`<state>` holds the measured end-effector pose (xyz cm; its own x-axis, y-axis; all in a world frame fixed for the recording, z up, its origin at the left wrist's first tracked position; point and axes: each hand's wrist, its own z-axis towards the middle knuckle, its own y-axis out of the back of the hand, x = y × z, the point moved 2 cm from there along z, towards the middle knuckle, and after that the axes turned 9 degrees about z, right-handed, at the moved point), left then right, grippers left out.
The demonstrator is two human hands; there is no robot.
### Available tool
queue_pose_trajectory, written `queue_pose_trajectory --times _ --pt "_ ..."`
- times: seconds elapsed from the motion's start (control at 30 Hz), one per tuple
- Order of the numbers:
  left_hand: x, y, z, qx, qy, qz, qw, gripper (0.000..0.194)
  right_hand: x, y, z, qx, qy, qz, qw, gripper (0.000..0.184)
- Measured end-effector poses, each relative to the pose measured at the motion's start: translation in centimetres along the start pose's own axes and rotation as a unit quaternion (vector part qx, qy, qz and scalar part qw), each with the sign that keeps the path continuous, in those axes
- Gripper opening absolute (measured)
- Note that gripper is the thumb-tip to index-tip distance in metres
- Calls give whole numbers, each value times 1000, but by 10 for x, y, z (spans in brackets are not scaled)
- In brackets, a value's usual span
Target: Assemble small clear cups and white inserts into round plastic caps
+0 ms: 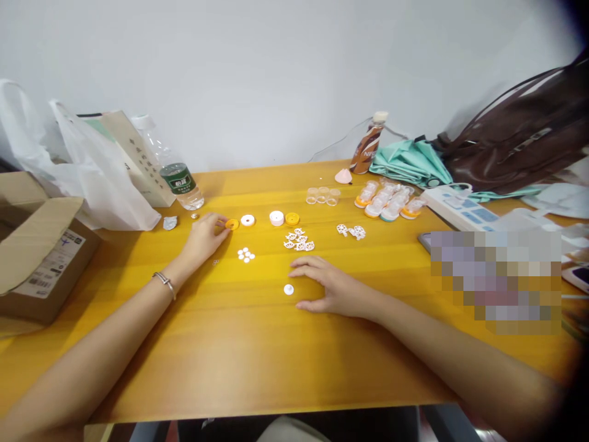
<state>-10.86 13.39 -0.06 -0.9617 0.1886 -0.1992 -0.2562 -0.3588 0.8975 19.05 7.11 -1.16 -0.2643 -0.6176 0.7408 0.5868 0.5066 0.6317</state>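
My left hand [208, 234] reaches to the left end of a row of round plastic parts, its thumb and fingertips closed at the edge of a yellow round cap [233, 224]. Beside that cap lie a white ring-shaped cap [247, 220], a taller white cap [277, 218] and another yellow cap [292, 218]. My right hand [327, 285] is open, thumb and fingers spread to the right of a small white disc [288, 289] with a raised centre. No contact with the disc is visible. Several small white discs [246, 255] and white openwork pieces [300, 240] lie between the hands.
Clear cylinders [323, 196] and several clear-topped assemblies [389, 200] stand farther back. A water bottle [179, 181], white plastic bag [101, 178] and cardboard box [50, 258] are at left. A brown drink bottle [369, 144], power strip [464, 209] and brown bag [519, 132] occupy the right.
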Motion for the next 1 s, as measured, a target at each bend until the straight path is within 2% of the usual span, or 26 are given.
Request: queue_pose_trajectory --times 0.1,0.27,0.5,0.67,0.7,0.77,0.8,0.87,0.9,1.0 --pt "-2 -1 0 -35 -31 -34 998 16 -1 0 0 2 1 -1 1000 41" --pt "-11 4 -3 -52 -46 -32 997 12 -1 0 0 1 4 2 1000 41" --pt "-18 3 -7 6 -29 8 1000 12 -1 0 0 3 -1 1 1000 42" --pt "-29 9 -12 -23 -48 29 998 17 0 0 0 1 -2 3 1000 42" --pt "-37 11 -16 -36 -72 40 996 17 -1 0 0 1 -2 1 1000 42" --pt "-57 16 -28 -65 -161 63 983 22 -1 0 0 -2 -2 -4 1000 42" --pt "-70 17 -36 -79 -232 80 966 24 -1 0 0 -3 0 -6 1000 42" --pt "-95 16 -55 -88 -386 105 912 29 -1 -1 0 -6 12 -8 1000 42" --pt "-105 15 -64 -94 -433 109 890 31 -1 -1 -1 -8 21 -7 1000 40" --pt "-123 11 -82 -84 -470 113 872 33 1 4 0 -29 56 1 998 22"
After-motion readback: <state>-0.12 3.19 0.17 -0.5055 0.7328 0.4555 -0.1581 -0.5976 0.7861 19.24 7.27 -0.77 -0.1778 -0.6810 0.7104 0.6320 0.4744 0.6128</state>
